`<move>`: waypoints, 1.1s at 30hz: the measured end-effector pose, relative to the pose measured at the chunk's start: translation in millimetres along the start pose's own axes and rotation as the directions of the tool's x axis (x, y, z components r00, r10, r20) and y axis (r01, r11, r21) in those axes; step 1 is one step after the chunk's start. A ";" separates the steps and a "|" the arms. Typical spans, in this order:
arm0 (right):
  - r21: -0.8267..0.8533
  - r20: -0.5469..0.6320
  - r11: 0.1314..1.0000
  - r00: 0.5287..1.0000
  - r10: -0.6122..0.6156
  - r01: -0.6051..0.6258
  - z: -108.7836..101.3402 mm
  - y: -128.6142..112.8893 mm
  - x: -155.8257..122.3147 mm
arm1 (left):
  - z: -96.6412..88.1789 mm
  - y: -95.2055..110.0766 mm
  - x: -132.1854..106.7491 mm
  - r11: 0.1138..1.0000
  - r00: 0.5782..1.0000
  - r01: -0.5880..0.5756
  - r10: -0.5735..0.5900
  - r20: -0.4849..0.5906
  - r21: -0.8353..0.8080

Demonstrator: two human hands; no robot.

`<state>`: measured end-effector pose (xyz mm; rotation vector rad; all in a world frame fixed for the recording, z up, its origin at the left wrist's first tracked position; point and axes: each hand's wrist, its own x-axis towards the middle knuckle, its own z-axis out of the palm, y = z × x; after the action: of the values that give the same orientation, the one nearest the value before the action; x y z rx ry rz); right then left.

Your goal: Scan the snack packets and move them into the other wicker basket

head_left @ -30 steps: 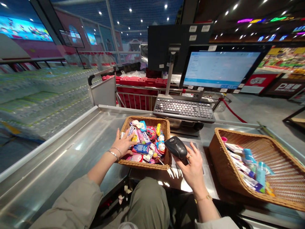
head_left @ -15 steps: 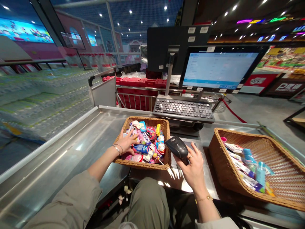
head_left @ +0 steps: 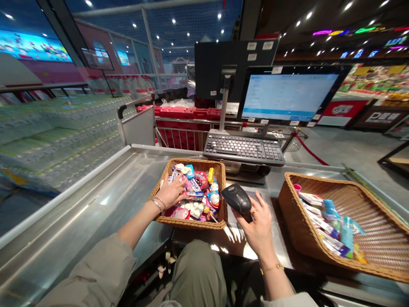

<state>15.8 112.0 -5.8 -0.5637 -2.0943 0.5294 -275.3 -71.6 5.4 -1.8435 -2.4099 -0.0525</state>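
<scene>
My left hand reaches into the left wicker basket, its thumb and fingers closed on the near end of a small blue box. The box is tipped so that its narrow printed side shows; the fingertips are partly hidden among the sweets. Around it lie a round red pack, a yellow pack, a white blister-like pack and several other small wrapped goods. To the right of this basket, my right hand grips a black barcode scanner, its head pointing toward the basket.
A larger wicker basket with several packets and a light-blue pack stands on the right. Behind are a keyboard and a lit monitor. The metal counter has a raised left edge. A trolley stands beyond.
The blue box has been taken hold of by my left hand and turned from its broad face onto its narrow side, uncovering the white pack below. My right hand keeps the scanner nearly still.
</scene>
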 end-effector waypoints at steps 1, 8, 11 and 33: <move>0.001 0.001 1.000 1.000 0.003 -0.003 -0.4 -0.1 0.0 | 0.3 0.5 -0.1 1.000 1.000 -0.006 0.006 -0.014 0.002; 0.009 0.001 1.000 1.000 0.024 -0.024 -2.2 -0.5 0.4 | 1.8 1.3 2.7 0.999 1.000 -0.002 0.002 0.003 0.033; 0.010 -0.009 1.000 1.000 0.027 -0.027 -2.1 -0.1 0.2 | 0.9 3.0 4.0 0.999 1.000 0.011 -0.011 0.003 0.046; 0.019 -0.036 0.999 0.998 0.044 -0.043 -5.5 0.9 0.3 | -40.1 27.8 11.4 0.996 0.978 -0.039 0.053 -0.199 0.075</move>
<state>20.4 113.9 -3.2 -0.6056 -2.0447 0.5583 -249.0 -57.0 45.4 -1.7698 -2.2039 -0.1410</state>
